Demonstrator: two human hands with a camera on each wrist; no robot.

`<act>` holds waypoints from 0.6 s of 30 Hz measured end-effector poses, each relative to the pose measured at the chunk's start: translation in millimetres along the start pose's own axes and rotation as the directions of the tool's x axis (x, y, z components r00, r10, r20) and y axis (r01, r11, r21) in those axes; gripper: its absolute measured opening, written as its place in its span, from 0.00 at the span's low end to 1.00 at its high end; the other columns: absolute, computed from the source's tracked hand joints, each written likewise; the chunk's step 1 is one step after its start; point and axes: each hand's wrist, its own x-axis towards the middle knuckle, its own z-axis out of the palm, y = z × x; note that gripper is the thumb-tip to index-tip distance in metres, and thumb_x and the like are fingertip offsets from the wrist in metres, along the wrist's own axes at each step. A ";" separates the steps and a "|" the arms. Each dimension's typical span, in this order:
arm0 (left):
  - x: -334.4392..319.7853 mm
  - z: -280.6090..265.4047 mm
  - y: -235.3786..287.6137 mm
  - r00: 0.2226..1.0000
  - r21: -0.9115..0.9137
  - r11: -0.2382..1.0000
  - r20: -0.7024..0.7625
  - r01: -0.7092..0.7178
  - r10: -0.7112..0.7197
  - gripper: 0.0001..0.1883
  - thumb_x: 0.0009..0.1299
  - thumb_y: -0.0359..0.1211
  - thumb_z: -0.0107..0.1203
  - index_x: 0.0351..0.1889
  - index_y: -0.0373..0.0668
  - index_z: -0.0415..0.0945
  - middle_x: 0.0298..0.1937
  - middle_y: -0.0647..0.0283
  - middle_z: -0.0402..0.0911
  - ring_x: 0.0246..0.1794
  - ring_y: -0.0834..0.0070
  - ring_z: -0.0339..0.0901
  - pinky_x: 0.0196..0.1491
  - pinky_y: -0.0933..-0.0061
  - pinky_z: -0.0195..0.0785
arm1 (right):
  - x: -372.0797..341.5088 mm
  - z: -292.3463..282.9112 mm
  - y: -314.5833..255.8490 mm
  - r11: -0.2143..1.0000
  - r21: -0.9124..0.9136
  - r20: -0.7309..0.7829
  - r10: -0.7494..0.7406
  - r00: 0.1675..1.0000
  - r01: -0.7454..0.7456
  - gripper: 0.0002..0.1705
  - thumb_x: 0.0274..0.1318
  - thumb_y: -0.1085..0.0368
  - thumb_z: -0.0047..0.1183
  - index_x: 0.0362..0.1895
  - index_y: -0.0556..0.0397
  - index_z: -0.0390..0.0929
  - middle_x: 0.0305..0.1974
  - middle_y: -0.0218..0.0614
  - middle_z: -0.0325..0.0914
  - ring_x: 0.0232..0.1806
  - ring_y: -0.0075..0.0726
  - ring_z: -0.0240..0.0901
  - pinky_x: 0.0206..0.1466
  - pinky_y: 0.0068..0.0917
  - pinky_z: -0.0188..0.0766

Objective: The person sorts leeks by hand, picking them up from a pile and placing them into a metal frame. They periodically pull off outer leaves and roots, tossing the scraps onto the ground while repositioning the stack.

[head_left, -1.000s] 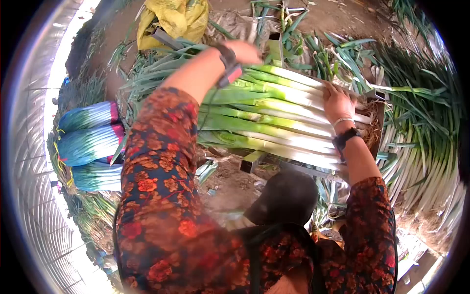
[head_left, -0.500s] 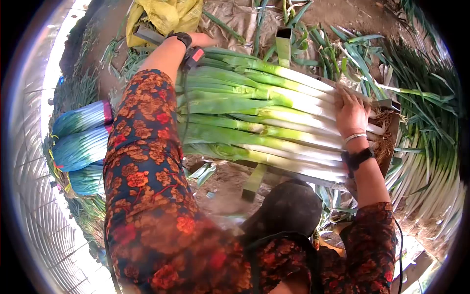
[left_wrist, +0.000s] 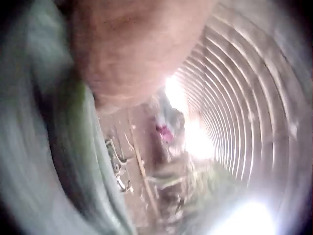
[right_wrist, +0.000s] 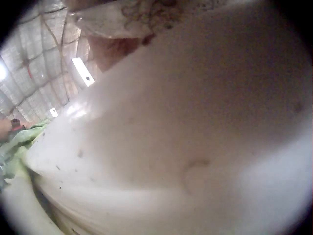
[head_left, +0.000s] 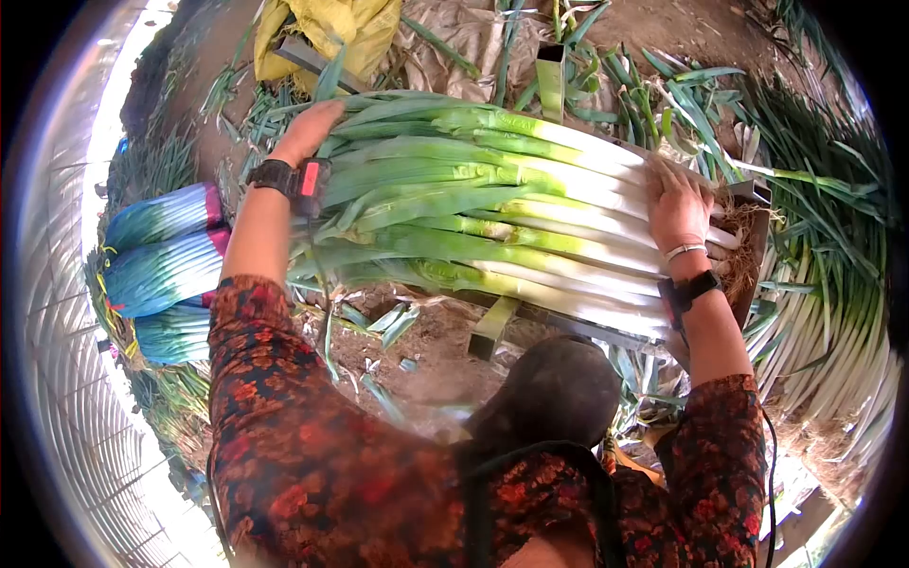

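Observation:
A wide layer of long onions or leeks (head_left: 492,175) lies across a low metal frame (head_left: 492,327), green leaves to the left, white stalks and roots to the right. At the far left edge of the leaves is my left hand (head_left: 311,131), its fingers together against them. The left wrist view shows that hand (left_wrist: 132,49) close beside green leaves (left_wrist: 78,147). My right hand (head_left: 679,204) rests flat on the white stalks near the roots. White stalks (right_wrist: 171,132) fill most of the right wrist view.
Wrapped bundles (head_left: 166,270) lie at the left. A large pile of loose stalks (head_left: 824,275) lies at the right. Behind the frame are a yellow sack (head_left: 365,33) and an upright metal post (head_left: 550,80). A dark rounded object (head_left: 559,388) is in front. Leaf scraps litter the ground.
My left hand has moved from above the middle of the layer leftward to the leaf ends, then nearer my body. My right hand stays on the white stalks.

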 end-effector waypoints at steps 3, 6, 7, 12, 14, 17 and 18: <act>29.6 -14.0 -46.5 0.986 0.510 0.851 -0.039 -0.122 0.165 0.17 0.72 0.43 0.47 0.47 0.42 0.79 0.46 0.42 0.79 0.46 0.49 0.77 0.50 0.55 0.68 | 1.1 -3.1 -2.5 0.998 0.025 0.051 0.049 0.997 -0.051 0.20 0.67 0.49 0.41 0.58 0.35 0.75 0.58 0.27 0.75 0.61 0.39 0.68 0.67 0.49 0.53; 49.7 -37.6 -25.1 0.974 0.693 0.720 -0.164 0.000 0.158 0.15 0.72 0.40 0.44 0.41 0.40 0.78 0.40 0.43 0.81 0.42 0.47 0.77 0.47 0.52 0.69 | 2.1 0.0 -0.4 0.999 0.028 0.028 0.030 0.999 -0.031 0.20 0.67 0.49 0.41 0.58 0.34 0.75 0.57 0.27 0.76 0.61 0.39 0.68 0.66 0.51 0.54; 49.0 -42.5 -13.9 0.972 0.744 0.667 -0.129 -0.038 0.199 0.16 0.72 0.41 0.44 0.41 0.39 0.78 0.40 0.44 0.80 0.42 0.46 0.77 0.47 0.53 0.69 | 2.7 0.8 0.0 0.999 0.019 0.028 0.027 0.999 -0.027 0.20 0.67 0.49 0.41 0.58 0.34 0.75 0.57 0.27 0.76 0.62 0.39 0.68 0.66 0.51 0.53; 21.6 -65.4 124.9 0.986 0.435 0.900 -0.151 0.007 0.065 0.22 0.71 0.43 0.47 0.58 0.41 0.72 0.44 0.47 0.82 0.46 0.53 0.80 0.51 0.60 0.71 | 2.9 1.2 -1.0 1.000 -0.007 0.034 0.030 0.999 -0.030 0.21 0.67 0.48 0.41 0.58 0.34 0.76 0.56 0.27 0.76 0.61 0.39 0.68 0.66 0.50 0.54; -19.7 -45.1 172.0 0.995 0.429 0.899 -0.006 -0.088 0.101 0.27 0.73 0.47 0.44 0.66 0.44 0.65 0.55 0.48 0.77 0.56 0.56 0.75 0.59 0.61 0.64 | 3.7 5.5 1.9 0.999 0.023 0.022 0.027 0.999 -0.027 0.20 0.67 0.48 0.41 0.57 0.33 0.76 0.57 0.26 0.76 0.61 0.39 0.68 0.66 0.50 0.54; -11.4 43.0 118.1 0.975 0.568 0.813 -0.081 -0.126 0.207 0.32 0.74 0.53 0.40 0.71 0.48 0.59 0.69 0.51 0.65 0.69 0.58 0.61 0.68 0.53 0.51 | 1.3 2.4 -0.5 0.999 0.033 0.042 0.036 0.998 -0.038 0.20 0.66 0.48 0.40 0.57 0.31 0.76 0.57 0.26 0.76 0.62 0.39 0.68 0.66 0.50 0.54; -8.6 81.2 85.7 0.955 0.635 0.766 -0.157 -0.098 0.252 0.32 0.73 0.55 0.38 0.71 0.49 0.58 0.72 0.53 0.60 0.73 0.58 0.55 0.71 0.49 0.46 | 1.1 1.7 -2.5 0.999 0.025 0.048 0.035 0.998 -0.036 0.20 0.66 0.47 0.40 0.57 0.31 0.75 0.57 0.26 0.76 0.62 0.39 0.67 0.67 0.51 0.54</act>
